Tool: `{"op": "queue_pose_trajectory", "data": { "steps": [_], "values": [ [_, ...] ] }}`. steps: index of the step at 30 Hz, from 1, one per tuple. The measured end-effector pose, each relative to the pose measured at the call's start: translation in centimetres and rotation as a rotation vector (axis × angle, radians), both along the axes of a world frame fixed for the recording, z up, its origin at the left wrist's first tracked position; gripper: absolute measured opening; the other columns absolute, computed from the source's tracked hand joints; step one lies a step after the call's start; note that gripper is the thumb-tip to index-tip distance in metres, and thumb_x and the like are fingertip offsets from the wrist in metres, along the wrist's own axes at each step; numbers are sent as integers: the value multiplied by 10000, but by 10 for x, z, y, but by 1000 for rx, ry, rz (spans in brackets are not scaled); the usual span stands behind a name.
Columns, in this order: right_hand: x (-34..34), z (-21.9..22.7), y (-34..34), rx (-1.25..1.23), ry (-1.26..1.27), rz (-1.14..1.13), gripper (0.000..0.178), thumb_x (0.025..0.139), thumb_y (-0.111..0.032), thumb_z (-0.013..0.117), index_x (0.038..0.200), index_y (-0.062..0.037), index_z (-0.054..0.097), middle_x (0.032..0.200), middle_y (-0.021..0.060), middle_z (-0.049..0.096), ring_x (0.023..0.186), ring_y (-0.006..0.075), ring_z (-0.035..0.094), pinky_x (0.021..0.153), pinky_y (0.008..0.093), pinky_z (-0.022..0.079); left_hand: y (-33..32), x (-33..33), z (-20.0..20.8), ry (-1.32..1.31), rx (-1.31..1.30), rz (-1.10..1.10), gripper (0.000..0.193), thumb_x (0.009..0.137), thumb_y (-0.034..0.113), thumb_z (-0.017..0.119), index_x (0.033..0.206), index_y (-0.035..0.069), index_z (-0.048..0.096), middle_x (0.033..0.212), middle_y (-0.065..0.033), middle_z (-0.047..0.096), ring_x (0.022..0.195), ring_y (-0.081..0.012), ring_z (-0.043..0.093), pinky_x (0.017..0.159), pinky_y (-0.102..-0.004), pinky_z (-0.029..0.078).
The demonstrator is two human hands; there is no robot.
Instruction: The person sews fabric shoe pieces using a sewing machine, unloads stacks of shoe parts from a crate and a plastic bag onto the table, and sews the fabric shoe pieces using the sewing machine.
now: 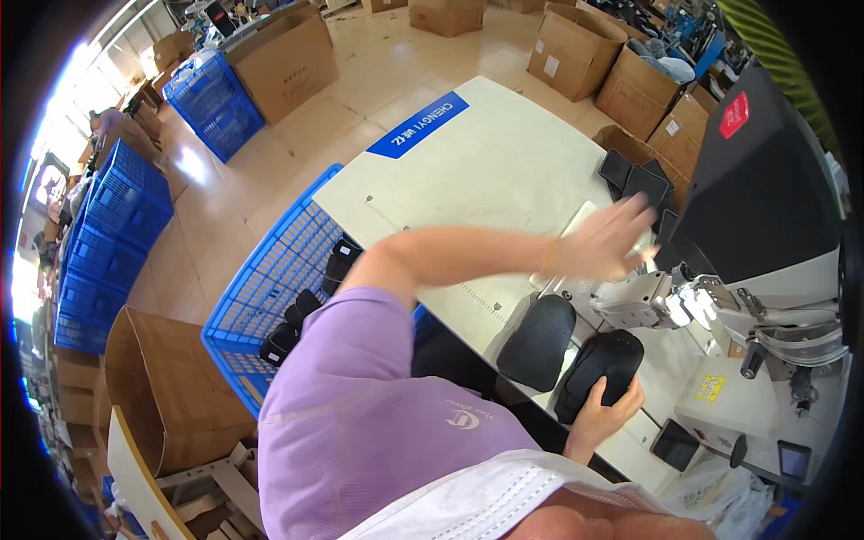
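My right hand [608,416] grips the near edge of a black rounded piece [601,367], shaped like a shoe upper, on the white sewing machine table [513,153]. Just left of it lies a similar black rounded piece [540,340], touched by neither hand. My left arm crosses over the table, and my left hand [605,241] hangs by the sewing machine's head [630,301]. Motion blurs its fingers, so whether they hold anything cannot be made out. Beyond this hand several flat dark pieces [641,180] lie in a loose pile.
A blue plastic basket [261,279] with black pieces stands against the table's left side. The machine's dark body [765,171] rises at the right. Near my right hand lies a phone-like dark screen [675,445]. Cardboard boxes [576,54] and stacked blue crates [117,234] stand around the floor.
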State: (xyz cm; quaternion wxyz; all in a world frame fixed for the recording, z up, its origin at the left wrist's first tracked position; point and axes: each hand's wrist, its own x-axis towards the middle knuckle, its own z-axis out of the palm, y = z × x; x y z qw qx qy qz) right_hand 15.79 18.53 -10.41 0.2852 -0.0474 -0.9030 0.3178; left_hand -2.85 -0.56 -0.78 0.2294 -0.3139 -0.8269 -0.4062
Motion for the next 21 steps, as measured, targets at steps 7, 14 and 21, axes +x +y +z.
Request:
{"op": "queue_pose_trajectory", "data": {
  "steps": [7,14,21],
  "values": [
    [4,-3,-9,265,134,-66,389,889,-41,610,1249,64,506,1233,198,532,1147,356,496,1007,496,360,-48,125,-61,95,-394,164,755,694,405,798,1268,13,505,1292,-227,431,1162,-390,509,980,-459,438],
    [-5,18,13,-258,459,-100,256,954,-12,565,1182,90,509,1125,190,575,1010,267,597,887,372,504,-40,116,-56,-550,201,-118,546,779,129,767,1255,40,514,1197,-127,554,1041,-256,619,845,-370,546],
    [-32,82,-42,-670,25,480,169,911,48,470,1001,42,613,1010,89,617,962,152,570,869,269,440,-17,116,-1,-1189,885,-316,183,834,52,738,1004,-5,705,943,-74,712,811,-133,679,735,-277,573]
  ]
}}
